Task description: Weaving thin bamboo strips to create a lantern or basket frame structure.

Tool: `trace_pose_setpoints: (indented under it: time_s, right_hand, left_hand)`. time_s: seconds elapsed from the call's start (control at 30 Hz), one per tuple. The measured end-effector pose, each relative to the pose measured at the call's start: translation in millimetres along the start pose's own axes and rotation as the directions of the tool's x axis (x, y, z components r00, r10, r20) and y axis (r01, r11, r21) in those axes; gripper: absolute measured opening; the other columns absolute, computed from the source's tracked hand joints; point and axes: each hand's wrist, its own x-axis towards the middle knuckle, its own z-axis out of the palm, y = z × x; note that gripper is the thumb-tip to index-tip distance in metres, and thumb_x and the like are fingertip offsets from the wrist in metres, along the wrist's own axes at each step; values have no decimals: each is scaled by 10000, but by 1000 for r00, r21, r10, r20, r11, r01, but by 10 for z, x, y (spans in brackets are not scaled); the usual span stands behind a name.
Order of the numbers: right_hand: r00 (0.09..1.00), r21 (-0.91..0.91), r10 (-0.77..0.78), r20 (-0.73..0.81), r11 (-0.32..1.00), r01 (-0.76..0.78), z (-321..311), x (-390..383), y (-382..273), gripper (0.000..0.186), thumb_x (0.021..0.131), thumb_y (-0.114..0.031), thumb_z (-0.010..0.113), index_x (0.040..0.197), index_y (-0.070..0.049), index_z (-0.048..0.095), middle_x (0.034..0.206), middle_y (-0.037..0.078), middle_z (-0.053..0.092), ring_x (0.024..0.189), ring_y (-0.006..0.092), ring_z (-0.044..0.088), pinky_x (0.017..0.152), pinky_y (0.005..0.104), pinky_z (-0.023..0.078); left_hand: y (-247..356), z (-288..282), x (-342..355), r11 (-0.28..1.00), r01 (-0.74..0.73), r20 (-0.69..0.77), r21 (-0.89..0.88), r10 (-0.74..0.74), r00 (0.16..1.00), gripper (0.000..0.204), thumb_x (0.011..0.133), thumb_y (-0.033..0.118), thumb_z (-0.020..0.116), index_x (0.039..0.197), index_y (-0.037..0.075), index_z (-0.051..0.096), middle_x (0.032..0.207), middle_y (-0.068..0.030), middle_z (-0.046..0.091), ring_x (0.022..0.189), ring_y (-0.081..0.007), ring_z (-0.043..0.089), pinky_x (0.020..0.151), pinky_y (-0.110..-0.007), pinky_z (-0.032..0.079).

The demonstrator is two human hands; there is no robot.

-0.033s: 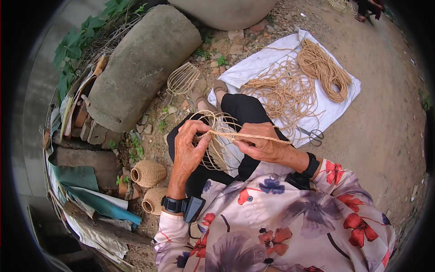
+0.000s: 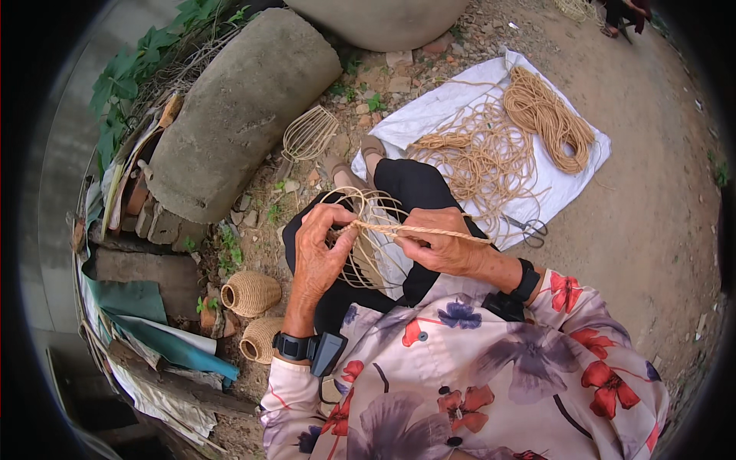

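Note:
On my lap rests an open basket frame (image 2: 371, 251) of thin pale ribs. My left hand (image 2: 316, 249) pinches its edge, thumb against fingers, where a tan twisted cord (image 2: 379, 228) meets the ribs. From that pinch the cord runs taut to my right hand (image 2: 441, 241), whose closed fingers grip it, and a short length sticks out past them. My fingers partly hide the frame's edge. Two small woven baskets (image 2: 253, 293) lie on their sides on the ground to the left of my left forearm.
Beyond my knees a white sheet (image 2: 563, 180) bears a coiled cord bundle (image 2: 537, 107) and loose tangled cord (image 2: 491, 157). Scissors (image 2: 534, 232) lie at its near edge. Another bare frame (image 2: 310, 133) sits beside a curved concrete piece (image 2: 241, 115). Planks and teal sheeting (image 2: 165, 341) lie left.

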Motion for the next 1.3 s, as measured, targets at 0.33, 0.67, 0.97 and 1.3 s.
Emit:
trace_pose_setpoints:
  time_s: [0.33, 0.67, 0.97, 1.3]
  right_hand:
    - [993, -52, 28, 111, 998, -22, 155, 256, -9, 83, 807, -113, 634, 798, -38, 599, 728, 87, 591, 665, 290, 618, 599, 403, 504]
    - [994, 8, 41, 99, 999, -42, 82, 240, 47, 119, 799, -121, 706, 833, -44, 623, 735, 76, 571, 651, 265, 576, 579, 377, 464]
    - [970, 13, 169, 174, 985, -173, -41, -12, -165, 157, 847, -146, 619, 936, -18, 628, 728, 108, 593, 668, 291, 616, 630, 427, 490]
    - [733, 207, 535, 420, 730, -652, 328, 70, -157, 255, 928, -200, 510, 1049, -7, 624, 806, 216, 633, 739, 389, 630, 693, 460, 490]
  left_hand:
    - [90, -35, 29, 996, 50, 109, 80, -59, 992, 136, 825, 86, 664, 934, 32, 604, 884, -72, 632, 849, -223, 582, 756, -334, 468]
    - [117, -69, 67, 998, 30, 136, 52, -37, 990, 143, 835, 79, 648, 933, 21, 560, 802, -90, 608, 749, -213, 575, 722, -339, 457]
    - [106, -80, 211, 971, 236, 263, -29, -221, 939, 186, 787, 42, 608, 938, 5, 506, 770, -155, 610, 725, -334, 618, 658, -402, 469]
    - [-10, -4, 242, 941, 280, 272, -188, -224, 936, 154, 804, -9, 601, 934, 2, 519, 797, -108, 628, 730, -197, 613, 670, -329, 483]
